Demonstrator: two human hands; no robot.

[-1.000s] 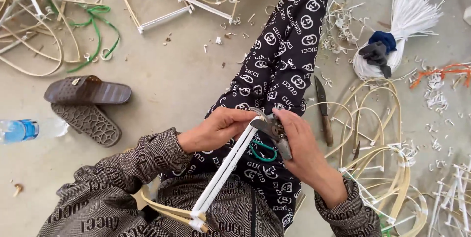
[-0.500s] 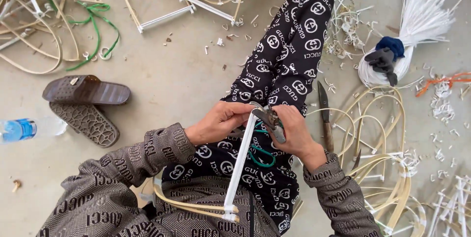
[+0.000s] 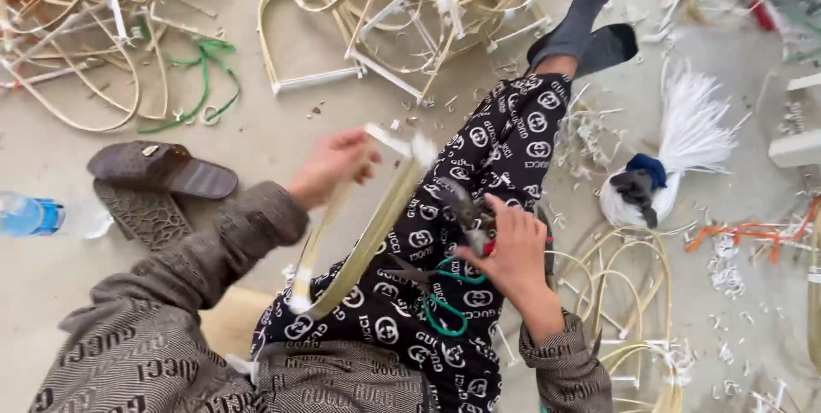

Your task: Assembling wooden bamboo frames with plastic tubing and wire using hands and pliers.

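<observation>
My left hand (image 3: pixel 332 168) grips a bent cane frame (image 3: pixel 363 233) bound with white tape, lifted over my lap and blurred by motion. My right hand (image 3: pixel 509 242) is closed on a small cutting tool (image 3: pixel 469 212) with a red part, held above my patterned black trouser leg (image 3: pixel 505 148). A green cord loop (image 3: pixel 445 306) lies on my lap below that hand. The two hands are apart, roughly a hand's width between them.
A pile of similar cane frames (image 3: pixel 376 2) lies at the top. Two brown sandals (image 3: pixel 154 182) and a blue water bottle (image 3: pixel 34 216) sit to the left. A white strip bundle (image 3: pixel 676 156), orange cord (image 3: pixel 753 232) and more cane hoops (image 3: pixel 624 310) are on the right.
My left hand has swung the cane frame up and to the left, away from the right hand. The right hand has stayed over my leg with the tool.
</observation>
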